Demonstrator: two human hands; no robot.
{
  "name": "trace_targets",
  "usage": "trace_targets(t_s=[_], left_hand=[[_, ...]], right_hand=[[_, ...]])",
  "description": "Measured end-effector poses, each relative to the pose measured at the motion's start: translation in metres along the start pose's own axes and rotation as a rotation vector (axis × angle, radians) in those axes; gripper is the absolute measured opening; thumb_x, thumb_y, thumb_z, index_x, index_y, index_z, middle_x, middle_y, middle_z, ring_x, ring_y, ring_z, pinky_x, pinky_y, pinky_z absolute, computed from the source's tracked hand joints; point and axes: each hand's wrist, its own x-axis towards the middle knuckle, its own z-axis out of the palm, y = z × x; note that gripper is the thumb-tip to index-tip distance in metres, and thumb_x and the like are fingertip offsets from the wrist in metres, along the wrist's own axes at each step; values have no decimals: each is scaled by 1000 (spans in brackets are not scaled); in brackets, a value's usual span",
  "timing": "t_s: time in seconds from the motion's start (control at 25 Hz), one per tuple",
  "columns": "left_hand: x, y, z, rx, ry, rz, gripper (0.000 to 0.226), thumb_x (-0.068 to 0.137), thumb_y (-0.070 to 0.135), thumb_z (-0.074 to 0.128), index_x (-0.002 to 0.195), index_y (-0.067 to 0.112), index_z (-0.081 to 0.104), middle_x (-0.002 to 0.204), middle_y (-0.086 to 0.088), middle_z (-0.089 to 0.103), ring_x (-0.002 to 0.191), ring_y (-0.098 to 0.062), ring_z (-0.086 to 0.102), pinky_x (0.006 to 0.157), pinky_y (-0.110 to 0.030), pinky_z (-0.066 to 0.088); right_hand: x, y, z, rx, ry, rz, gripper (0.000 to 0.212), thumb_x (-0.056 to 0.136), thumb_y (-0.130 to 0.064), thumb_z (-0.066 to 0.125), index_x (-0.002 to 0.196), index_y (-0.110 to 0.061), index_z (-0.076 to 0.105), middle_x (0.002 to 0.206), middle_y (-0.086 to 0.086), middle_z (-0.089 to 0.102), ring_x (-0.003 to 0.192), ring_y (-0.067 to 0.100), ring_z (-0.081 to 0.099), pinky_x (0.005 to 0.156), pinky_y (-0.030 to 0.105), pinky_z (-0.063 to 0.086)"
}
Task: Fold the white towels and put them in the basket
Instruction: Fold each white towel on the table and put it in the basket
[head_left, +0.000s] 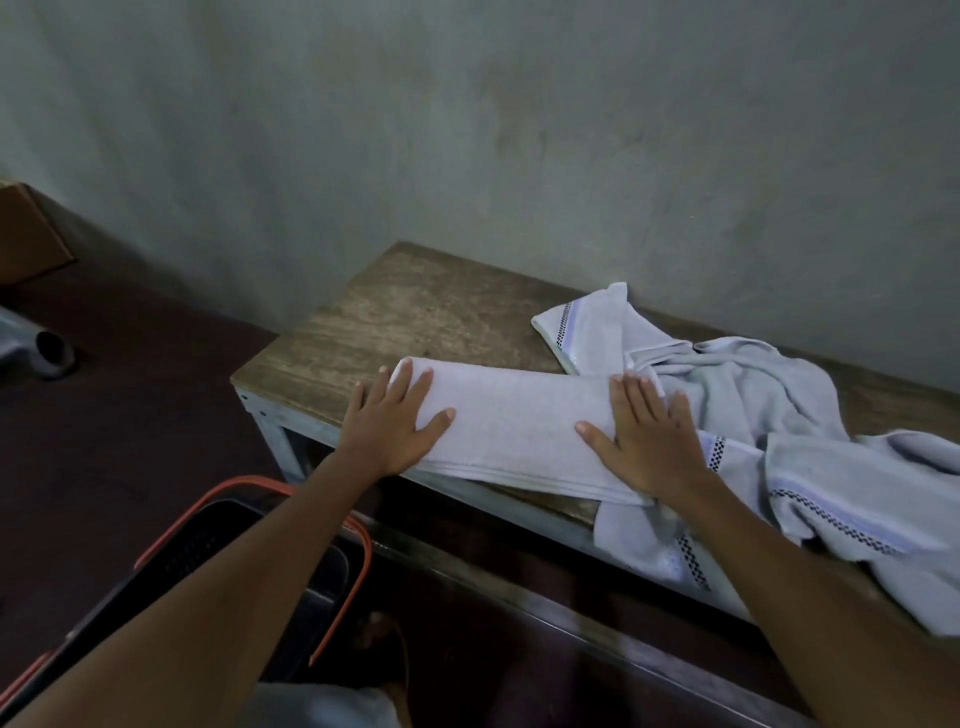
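A white towel (511, 423), folded into a long strip, lies across the near edge of the wooden bench (405, 306). My left hand (387, 428) presses flat on its left end with fingers spread. My right hand (647, 439) lies flat on its right end. To the right, several unfolded white towels (769, 410) with checked trim lie in a rumpled heap, one hanging over the bench's front edge. The black basket (358, 551) with an orange rim stands on the floor below my left forearm, which hides much of it.
The bench stands against a grey wall (467, 130). Dark floor (130, 415) spreads to the left, with a grey pipe-like object (44, 353) and a brown box (26, 239) at the far left. A foot (382, 636) shows under the bench edge.
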Motion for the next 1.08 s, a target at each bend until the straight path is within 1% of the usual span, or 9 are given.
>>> trace_targets(t_s=[0.2, 0.28, 0.4, 0.48, 0.68, 0.8, 0.88, 1.0, 1.08], left_hand=[[-7, -9, -2, -34, 6, -117, 64, 94, 57, 16, 150, 28, 6, 159, -4, 3, 146, -21, -3, 116, -51, -3], [-7, -2, -7, -14, 74, -115, 55, 96, 47, 23, 145, 23, 25, 157, -8, 14, 146, -24, 5, 116, -55, 0], [-11, 39, -21, -95, 268, 106, 55, 84, 47, 28, 115, 18, 63, 128, -11, 57, 125, -31, 47, 109, -52, 26], [-18, 82, -25, -251, 213, 297, 58, 77, 52, 29, 103, 21, 70, 104, -6, 68, 102, -29, 61, 94, -43, 43], [-31, 159, -4, -222, -88, 661, 49, 74, 54, 60, 117, 30, 62, 114, 4, 60, 107, -16, 55, 90, -35, 41], [-28, 174, 3, -83, 1, 736, 48, 80, 46, 64, 123, 27, 56, 117, 1, 53, 107, -19, 48, 86, -34, 33], [-26, 180, 4, -33, 63, 759, 39, 83, 40, 62, 117, 20, 59, 113, -5, 53, 104, -25, 50, 81, -36, 35], [-26, 182, 7, -57, 103, 819, 27, 80, 23, 64, 104, 12, 64, 94, -9, 59, 84, -28, 59, 61, -34, 46], [-27, 180, 12, -82, 199, 849, 29, 74, 19, 56, 101, 15, 67, 76, -5, 58, 62, -22, 59, 44, -23, 39]], right_hand=[[4, 24, -16, -57, -66, -90, 71, 92, -60, 20, 147, -15, 19, 157, 4, 22, 145, 18, 15, 115, 51, -2], [11, 31, -29, 66, 61, -99, 54, 92, -53, 32, 130, -20, 49, 136, 3, 53, 133, 18, 39, 114, 49, 5], [31, 45, -43, 183, 72, -27, 30, 91, -41, 41, 105, -34, 67, 117, -7, 66, 122, 18, 51, 111, 45, 16], [40, 53, -46, 237, -57, -36, 26, 83, -43, 41, 90, -45, 66, 113, -12, 67, 122, 21, 50, 107, 48, 26], [42, 50, -54, 251, -149, -18, 24, 91, -34, 45, 99, -28, 67, 111, -7, 63, 124, 27, 32, 95, 40, 22], [48, 52, -45, 315, -161, -24, 32, 87, -36, 52, 61, -18, 49, 74, -3, 55, 100, 24, 42, 87, 40, 28], [50, 55, -42, 397, -162, -53, 37, 81, -38, 57, 53, -19, 41, 60, -4, 47, 81, 22, 47, 82, 41, 34], [49, 57, -42, 509, -80, -72, 24, 82, -31, 61, 71, -10, 59, 69, 2, 58, 74, 20, 53, 77, 39, 41], [46, 57, -43, 646, -79, -38, 12, 84, -24, 64, 84, -11, 62, 82, 5, 64, 79, 18, 56, 76, 35, 42]])
